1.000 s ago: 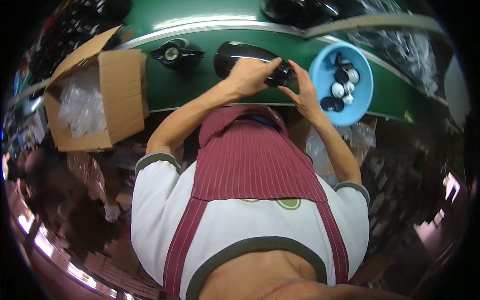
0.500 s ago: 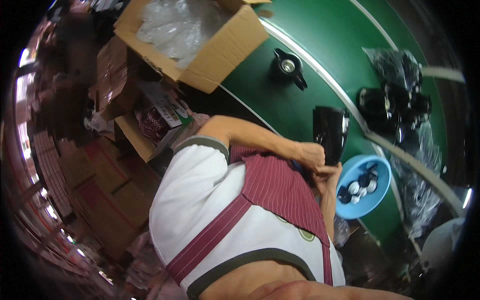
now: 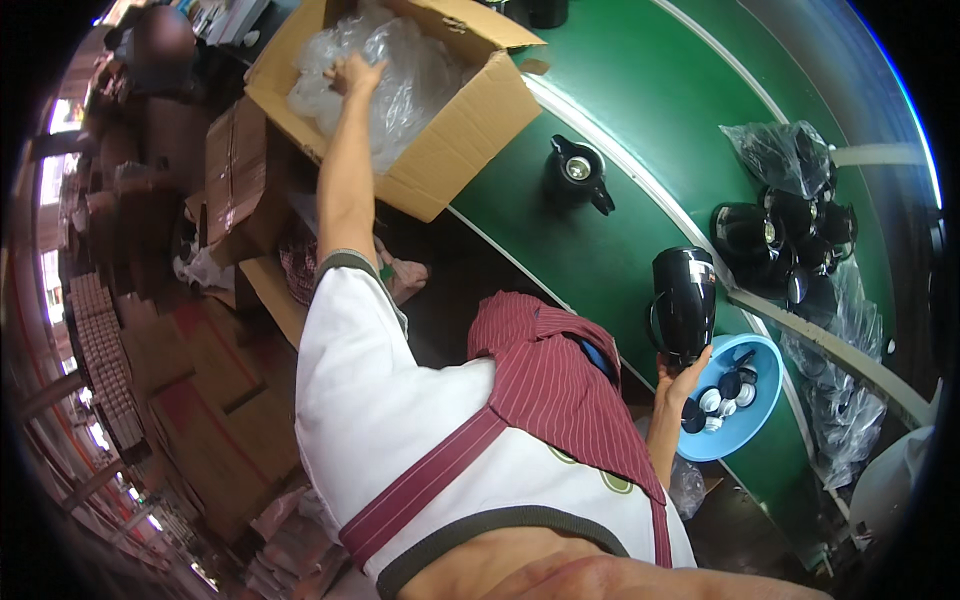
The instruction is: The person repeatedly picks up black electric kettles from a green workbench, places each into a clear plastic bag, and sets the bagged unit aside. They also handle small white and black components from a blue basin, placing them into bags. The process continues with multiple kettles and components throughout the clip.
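In the upper left of the frame, the left hand reaches into an open cardboard box, its arm stretched up across the near wall. The hand lies over a heap of clear plastic bags with its fingers bent and somewhat apart; whether its grip has closed on any of the plastic, I cannot tell. Right of center, the right hand has its grip wrapped around the lower end of a glossy black jug, grasping it firmly. The jug's handle faces the left of the frame, and a small pale label shows near its upper end. Behind it spreads the green desk; whether the two touch is unclear. Just beside the right hand, toward the lower right, a light blue basin holds several black and white caps. A second black pot rests on the desk at upper center, its round silvery mouth uncovered, with a spout on one side and a handle on the other. Farther to the right, beyond a pale metal rail, several dark pots sit crowded together, with clear plastic sheeting over part of the group.
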`<action>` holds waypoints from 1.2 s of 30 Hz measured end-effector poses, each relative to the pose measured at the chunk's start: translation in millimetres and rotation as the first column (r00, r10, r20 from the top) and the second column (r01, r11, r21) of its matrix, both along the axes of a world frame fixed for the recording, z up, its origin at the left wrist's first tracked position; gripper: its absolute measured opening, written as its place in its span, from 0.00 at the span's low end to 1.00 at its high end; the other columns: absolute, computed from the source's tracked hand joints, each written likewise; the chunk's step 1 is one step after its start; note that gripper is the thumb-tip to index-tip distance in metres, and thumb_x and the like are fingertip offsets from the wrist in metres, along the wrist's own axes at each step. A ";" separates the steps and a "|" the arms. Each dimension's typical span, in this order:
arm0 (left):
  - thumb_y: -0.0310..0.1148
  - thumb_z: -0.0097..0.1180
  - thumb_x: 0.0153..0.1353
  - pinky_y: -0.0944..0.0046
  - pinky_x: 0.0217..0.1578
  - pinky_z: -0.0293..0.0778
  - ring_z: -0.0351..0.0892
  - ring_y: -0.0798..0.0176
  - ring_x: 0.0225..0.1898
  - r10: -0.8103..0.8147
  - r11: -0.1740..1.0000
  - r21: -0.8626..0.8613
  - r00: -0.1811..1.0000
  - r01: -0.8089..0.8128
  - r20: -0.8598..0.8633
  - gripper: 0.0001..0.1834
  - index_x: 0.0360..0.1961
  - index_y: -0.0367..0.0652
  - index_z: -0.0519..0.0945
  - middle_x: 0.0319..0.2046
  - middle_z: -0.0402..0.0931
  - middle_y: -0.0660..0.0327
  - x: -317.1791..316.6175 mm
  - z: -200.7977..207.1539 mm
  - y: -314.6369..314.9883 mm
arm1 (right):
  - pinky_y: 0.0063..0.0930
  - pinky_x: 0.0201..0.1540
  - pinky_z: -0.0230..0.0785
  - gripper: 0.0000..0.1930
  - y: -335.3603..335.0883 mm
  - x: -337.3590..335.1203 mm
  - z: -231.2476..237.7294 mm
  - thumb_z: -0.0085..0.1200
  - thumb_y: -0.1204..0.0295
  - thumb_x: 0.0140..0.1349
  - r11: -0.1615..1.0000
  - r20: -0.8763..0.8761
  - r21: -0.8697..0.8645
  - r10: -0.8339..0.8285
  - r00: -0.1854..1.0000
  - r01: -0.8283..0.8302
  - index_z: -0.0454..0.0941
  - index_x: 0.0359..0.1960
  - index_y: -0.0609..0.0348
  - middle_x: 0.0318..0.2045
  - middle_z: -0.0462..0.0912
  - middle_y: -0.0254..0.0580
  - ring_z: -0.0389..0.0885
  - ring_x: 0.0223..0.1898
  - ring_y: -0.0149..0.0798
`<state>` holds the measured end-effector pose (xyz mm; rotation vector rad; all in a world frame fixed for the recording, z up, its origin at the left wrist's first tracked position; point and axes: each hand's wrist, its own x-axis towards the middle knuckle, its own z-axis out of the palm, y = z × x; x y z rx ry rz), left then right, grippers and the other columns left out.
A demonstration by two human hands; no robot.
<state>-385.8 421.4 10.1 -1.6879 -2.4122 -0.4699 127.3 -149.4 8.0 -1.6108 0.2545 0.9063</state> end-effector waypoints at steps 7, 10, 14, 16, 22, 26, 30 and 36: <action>0.40 0.49 0.77 0.59 0.22 0.72 0.83 0.57 0.23 -0.851 0.492 0.749 0.428 0.443 0.305 0.17 0.37 0.37 0.76 0.26 0.85 0.52 215.7 136.5 -152.9 | 0.52 0.46 0.78 0.34 -44.4 4.4 -43.3 0.47 0.36 0.69 0.990 -0.129 0.003 -0.143 0.981 0.144 0.71 0.64 0.47 0.51 0.83 0.40 0.83 0.46 0.47; 0.44 0.46 0.78 0.69 0.23 0.72 0.78 0.69 0.24 -0.252 0.728 0.403 -0.330 0.554 0.910 0.18 0.40 0.41 0.80 0.26 0.80 0.62 323.7 111.2 -220.9 | 0.60 0.55 0.73 0.36 -39.8 1.0 -48.3 0.48 0.36 0.68 0.978 -0.172 -0.013 -0.205 0.963 0.206 0.71 0.64 0.50 0.56 0.80 0.43 0.80 0.53 0.52; 0.46 0.45 0.78 0.68 0.27 0.74 0.77 0.72 0.27 0.004 0.700 0.331 -0.468 0.632 0.884 0.22 0.42 0.38 0.82 0.30 0.81 0.64 454.2 -32.4 -273.0 | 0.35 0.34 0.77 0.33 -42.8 -9.3 -29.9 0.44 0.35 0.69 0.977 -0.120 0.012 -0.208 0.971 0.211 0.73 0.58 0.50 0.45 0.85 0.39 0.85 0.38 0.40; 0.46 0.54 0.73 0.61 0.30 0.75 0.82 0.62 0.29 -0.256 0.613 0.288 -0.160 0.735 0.953 0.19 0.43 0.39 0.79 0.32 0.84 0.58 468.2 -103.4 -285.5 | 0.32 0.32 0.77 0.34 -61.8 -15.1 -27.5 0.43 0.35 0.70 0.975 -0.102 0.078 -0.199 0.975 0.208 0.74 0.58 0.53 0.43 0.86 0.40 0.86 0.36 0.39; 0.36 0.62 0.63 0.45 0.61 0.64 0.64 0.39 0.64 -0.689 0.553 -0.040 0.484 0.832 0.539 0.35 0.66 0.32 0.63 0.61 0.66 0.41 433.6 -167.9 -297.0 | 0.31 0.30 0.80 0.33 -99.7 -46.9 -33.9 0.43 0.39 0.72 0.927 0.000 0.012 -0.375 0.927 0.375 0.72 0.58 0.56 0.46 0.85 0.44 0.87 0.39 0.41; 0.31 0.65 0.59 0.47 0.60 0.65 0.66 0.42 0.60 -0.926 -0.046 0.159 -0.102 0.986 0.363 0.33 0.65 0.39 0.68 0.61 0.67 0.49 401.3 -104.6 -335.3 | 0.34 0.32 0.81 0.35 -112.8 -71.1 -42.9 0.44 0.38 0.71 0.897 -0.029 0.007 -0.441 0.897 0.441 0.67 0.64 0.55 0.53 0.82 0.45 0.86 0.41 0.44; 0.27 0.63 0.55 0.47 0.53 0.74 0.69 0.45 0.60 -0.940 -0.236 -0.225 -0.164 0.945 0.299 0.30 0.62 0.40 0.72 0.61 0.68 0.51 378.2 -136.6 -372.2 | 0.35 0.35 0.81 0.35 -112.2 -79.4 -42.2 0.43 0.37 0.71 0.901 -0.067 0.019 -0.432 0.899 0.434 0.67 0.65 0.51 0.52 0.83 0.42 0.86 0.41 0.43; 0.30 0.60 0.65 0.55 0.42 0.78 0.84 0.51 0.37 -0.696 -0.161 -0.089 -0.049 0.983 0.716 0.09 0.43 0.41 0.88 0.37 0.82 0.51 367.1 -183.0 -333.0 | 0.32 0.36 0.81 0.35 -135.2 -91.3 -43.1 0.40 0.36 0.71 0.904 -0.100 0.143 -0.391 0.915 0.402 0.72 0.64 0.50 0.52 0.84 0.40 0.87 0.42 0.39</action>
